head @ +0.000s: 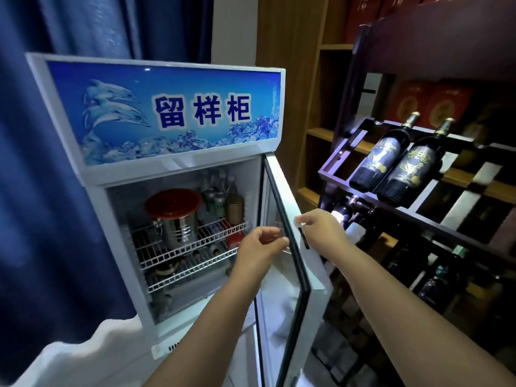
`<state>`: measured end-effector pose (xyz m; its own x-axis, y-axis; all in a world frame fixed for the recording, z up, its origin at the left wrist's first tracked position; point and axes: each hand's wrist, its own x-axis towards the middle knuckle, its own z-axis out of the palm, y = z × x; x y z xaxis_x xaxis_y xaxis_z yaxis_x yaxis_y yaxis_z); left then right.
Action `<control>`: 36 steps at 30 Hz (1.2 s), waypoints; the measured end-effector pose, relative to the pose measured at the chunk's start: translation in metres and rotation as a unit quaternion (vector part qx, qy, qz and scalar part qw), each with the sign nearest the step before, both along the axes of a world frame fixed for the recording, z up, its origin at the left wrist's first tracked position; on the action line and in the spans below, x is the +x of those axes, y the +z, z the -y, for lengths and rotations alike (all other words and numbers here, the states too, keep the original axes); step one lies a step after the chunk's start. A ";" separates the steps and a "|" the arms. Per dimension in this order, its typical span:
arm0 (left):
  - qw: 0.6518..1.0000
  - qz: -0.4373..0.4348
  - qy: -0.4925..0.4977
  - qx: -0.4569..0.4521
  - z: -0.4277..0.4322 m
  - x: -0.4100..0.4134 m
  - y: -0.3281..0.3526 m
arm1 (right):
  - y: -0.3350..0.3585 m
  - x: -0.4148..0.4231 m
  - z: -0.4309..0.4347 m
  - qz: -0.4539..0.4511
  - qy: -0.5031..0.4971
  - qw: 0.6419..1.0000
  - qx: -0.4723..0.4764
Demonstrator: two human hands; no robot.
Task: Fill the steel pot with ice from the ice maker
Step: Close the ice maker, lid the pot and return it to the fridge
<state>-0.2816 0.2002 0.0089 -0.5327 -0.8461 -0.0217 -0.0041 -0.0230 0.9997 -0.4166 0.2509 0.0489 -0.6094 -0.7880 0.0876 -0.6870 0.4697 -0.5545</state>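
"Head view is up on my screen; where do you see the steel pot?"

"I have the steel pot [178, 229] standing upright on the upper wire shelf [215, 233] inside the display cooler [117, 208], towards its left wall; a red lid [173, 203] sits on top of it; small bottles and a gold-coloured can stand just beside it, to the right and behind."

"And the hands?"

"I read the right hand [321, 229] as gripping the outer edge of the glass door [282, 188], its fingers curled round that edge beside a dark handle recess; the door is swung open towards me; the left hand [259, 247] is in the opening, just beside the door's inner edge, its fingers loosely half-curled and holding nothing; I cannot tell whether it touches the door; it is well apart from the pot."

"Anything else in my frame?"

"A blue header panel [167, 113] with dolphins and Chinese characters tops the cooler; a dark blue curtain [42, 191] hangs to its left; a dark wooden wine rack [335, 163] on the right carries two tilted wine bottles [382, 155] side by side."
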 end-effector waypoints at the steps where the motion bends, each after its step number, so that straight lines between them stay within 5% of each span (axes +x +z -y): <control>1: 1.000 0.005 -0.002 -0.005 0.004 0.006 0.002 | -0.003 0.006 0.006 -0.011 0.009 1.000 0.002; 22: 0.973 0.180 0.104 -0.100 0.134 0.198 0.013 | -0.012 0.174 0.156 -0.010 0.125 0.992 -0.025; 36: 0.938 0.099 0.319 -0.091 0.232 0.247 -0.008 | -0.034 0.218 0.241 0.012 0.171 0.985 -0.001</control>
